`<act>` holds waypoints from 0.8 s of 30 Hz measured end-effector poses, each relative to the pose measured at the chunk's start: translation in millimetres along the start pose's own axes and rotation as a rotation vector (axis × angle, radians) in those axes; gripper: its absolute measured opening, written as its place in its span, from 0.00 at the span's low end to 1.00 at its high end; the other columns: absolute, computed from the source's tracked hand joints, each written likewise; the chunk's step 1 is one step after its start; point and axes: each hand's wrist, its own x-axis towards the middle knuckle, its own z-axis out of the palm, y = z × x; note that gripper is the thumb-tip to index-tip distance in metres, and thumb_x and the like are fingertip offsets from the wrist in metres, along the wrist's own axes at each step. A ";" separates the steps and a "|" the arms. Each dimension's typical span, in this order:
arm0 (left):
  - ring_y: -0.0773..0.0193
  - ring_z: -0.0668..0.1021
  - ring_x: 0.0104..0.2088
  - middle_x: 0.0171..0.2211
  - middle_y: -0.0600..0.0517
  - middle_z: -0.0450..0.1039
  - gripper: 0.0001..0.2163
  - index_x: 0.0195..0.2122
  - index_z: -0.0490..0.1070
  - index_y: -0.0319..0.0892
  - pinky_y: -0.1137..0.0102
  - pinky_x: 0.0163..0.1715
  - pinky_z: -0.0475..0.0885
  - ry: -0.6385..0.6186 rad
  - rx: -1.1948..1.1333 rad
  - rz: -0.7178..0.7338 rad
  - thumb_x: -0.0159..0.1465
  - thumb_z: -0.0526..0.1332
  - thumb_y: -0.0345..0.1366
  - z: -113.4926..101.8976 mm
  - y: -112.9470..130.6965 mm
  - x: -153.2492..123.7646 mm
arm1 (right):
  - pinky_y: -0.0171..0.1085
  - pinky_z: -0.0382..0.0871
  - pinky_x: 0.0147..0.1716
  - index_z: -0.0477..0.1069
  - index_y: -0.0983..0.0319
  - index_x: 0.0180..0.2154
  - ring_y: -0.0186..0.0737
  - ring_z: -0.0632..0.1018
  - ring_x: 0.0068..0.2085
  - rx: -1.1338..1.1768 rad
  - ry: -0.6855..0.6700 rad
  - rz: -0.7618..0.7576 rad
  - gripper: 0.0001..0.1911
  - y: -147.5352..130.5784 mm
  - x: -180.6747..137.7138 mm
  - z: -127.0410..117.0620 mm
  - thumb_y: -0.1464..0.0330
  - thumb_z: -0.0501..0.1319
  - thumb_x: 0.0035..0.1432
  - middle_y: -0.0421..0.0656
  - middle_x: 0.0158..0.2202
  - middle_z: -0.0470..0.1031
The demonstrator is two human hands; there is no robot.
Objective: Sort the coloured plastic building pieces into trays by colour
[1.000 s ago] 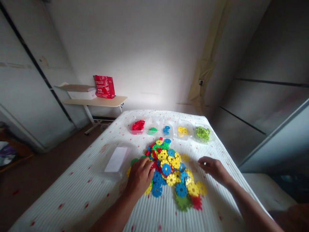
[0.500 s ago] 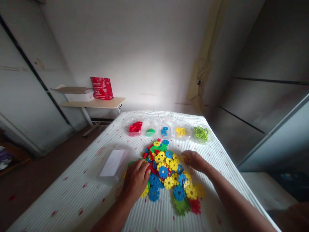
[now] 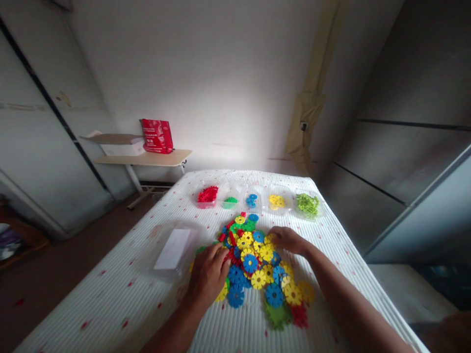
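A heap of flat plastic gear pieces (image 3: pixel 257 264) in yellow, blue, red and green lies on the white ribbed bed cover (image 3: pixel 110 299). My left hand (image 3: pixel 208 274) rests on the heap's left edge, fingers curled down onto red and blue pieces. My right hand (image 3: pixel 287 239) lies at the heap's upper right, fingers bent over a yellow piece; what they hold, if anything, is hidden.
Clear tubs stand in a row at the far side: red pieces (image 3: pixel 206 195), green (image 3: pixel 230 200), blue (image 3: pixel 251 199), yellow (image 3: pixel 276 200), light green (image 3: pixel 308 204). A clear lid with a white label (image 3: pixel 172 248) lies left of the heap. A side table with a red bag (image 3: pixel 157 136) stands beyond.
My right hand has moved left from the bare cover to the heap's upper right edge. My left hand has stayed on the heap's left side.
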 end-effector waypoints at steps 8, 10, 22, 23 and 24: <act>0.55 0.74 0.44 0.45 0.46 0.72 0.10 0.41 0.72 0.42 0.59 0.43 0.71 -0.034 -0.003 -0.001 0.62 0.53 0.34 0.6 0.2 -0.4 | 0.31 0.56 0.22 0.65 0.63 0.26 0.30 0.64 0.24 0.282 0.087 0.098 0.12 10.4 -8.3 -3.3 0.61 0.62 0.44 0.35 0.22 0.64; 0.55 0.74 0.44 0.45 0.46 0.72 0.10 0.41 0.72 0.42 0.59 0.43 0.71 -0.043 0.001 -0.001 0.63 0.53 0.34 1.2 -0.6 -1.2 | 0.31 0.53 0.20 0.62 0.62 0.26 0.28 0.61 0.22 0.395 0.128 0.143 0.16 12.0 -9.7 -5.2 0.58 0.63 0.43 0.34 0.20 0.61; 0.55 0.74 0.44 0.44 0.46 0.72 0.10 0.41 0.72 0.42 0.59 0.43 0.71 -0.024 -0.001 -0.007 0.62 0.53 0.34 -0.1 0.3 -0.8 | 0.31 0.60 0.25 0.70 0.63 0.40 0.30 0.65 0.27 0.517 -0.150 -0.004 0.20 -27.2 -32.9 -9.1 0.65 0.65 0.43 0.38 0.28 0.68; 0.55 0.75 0.44 0.44 0.46 0.72 0.10 0.40 0.72 0.43 0.60 0.43 0.71 -0.015 -0.003 -0.008 0.62 0.53 0.34 0.1 0.3 -0.9 | 0.30 0.59 0.24 0.71 0.63 0.41 0.30 0.65 0.26 0.450 -0.155 0.009 0.19 -28.5 -31.8 -5.1 0.67 0.64 0.43 0.37 0.26 0.67; 0.56 0.75 0.44 0.44 0.46 0.73 0.10 0.40 0.72 0.43 0.60 0.43 0.71 -0.009 -0.005 -0.008 0.62 0.53 0.34 0.2 0.1 -1.0 | 0.30 0.58 0.23 0.72 0.62 0.41 0.30 0.64 0.26 0.382 -0.153 0.027 0.19 -29.4 -30.3 -1.5 0.68 0.63 0.42 0.36 0.25 0.66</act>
